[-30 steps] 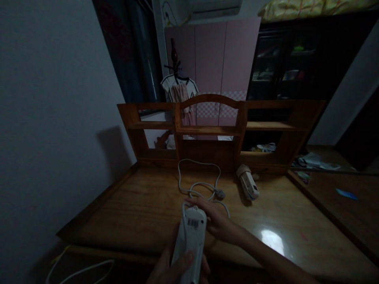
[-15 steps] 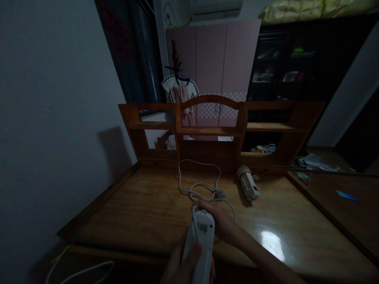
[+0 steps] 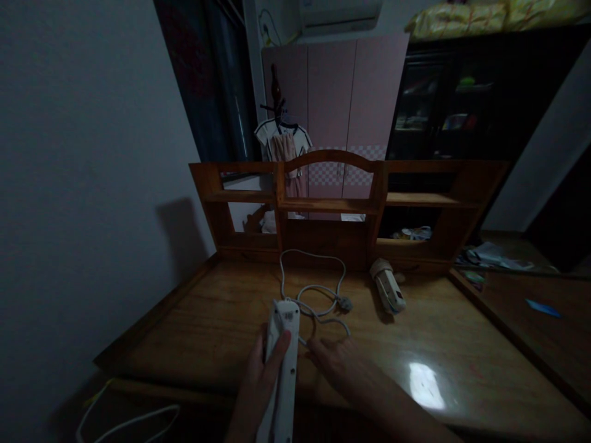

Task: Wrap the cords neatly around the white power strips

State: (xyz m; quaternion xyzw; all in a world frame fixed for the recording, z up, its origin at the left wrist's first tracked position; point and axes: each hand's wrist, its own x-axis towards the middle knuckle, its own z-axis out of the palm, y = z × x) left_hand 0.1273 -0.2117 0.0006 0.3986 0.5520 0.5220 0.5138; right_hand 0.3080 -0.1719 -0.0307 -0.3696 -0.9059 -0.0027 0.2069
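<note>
My left hand is wrapped around a white power strip, its thumb lying along the strip's labelled back. The strip is tilted up over the front of the wooden desk. To its right, my right hand has its fingers closed on the grey-white cord, close beside the strip. More of that cord lies in loose loops on the desk behind, with its plug resting among them. A second power strip, its cord bundled at the far end, lies on the desk to the right.
The wooden desk has a raised shelf unit along its back edge. A wall borders it on the left. Another white cord hangs at the lower left. A blue packet lies on the surface to the right.
The power strip has moved left and slightly up in my left hand. My right hand has left the strip's end and come down to its right, drawing the cord along.
</note>
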